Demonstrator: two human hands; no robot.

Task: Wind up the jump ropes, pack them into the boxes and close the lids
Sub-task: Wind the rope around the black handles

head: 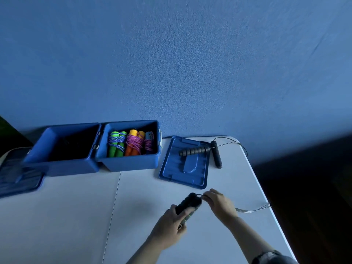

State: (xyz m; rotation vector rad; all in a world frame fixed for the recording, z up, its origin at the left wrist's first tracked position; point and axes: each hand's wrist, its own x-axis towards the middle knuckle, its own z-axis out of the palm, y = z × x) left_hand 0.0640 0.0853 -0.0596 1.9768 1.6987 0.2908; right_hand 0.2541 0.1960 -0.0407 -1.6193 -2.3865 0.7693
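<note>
Left hand (172, 223) grips black handles (187, 203) — right hand (219, 203) pinches the cable (253, 209) (no legible writing).

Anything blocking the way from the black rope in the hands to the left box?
Nothing visible. The black handles, held in the left hand, have bare table between them and the open left box.

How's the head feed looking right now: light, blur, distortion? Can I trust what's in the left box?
Head view: dim, with a strong blue cast; the left box interior is too dark to read, while the wound ropes in the right box show clearly. Wide-angle bending tilts the table edges. Slight motion blur on the left hand and right hand around the black handles.
</note>
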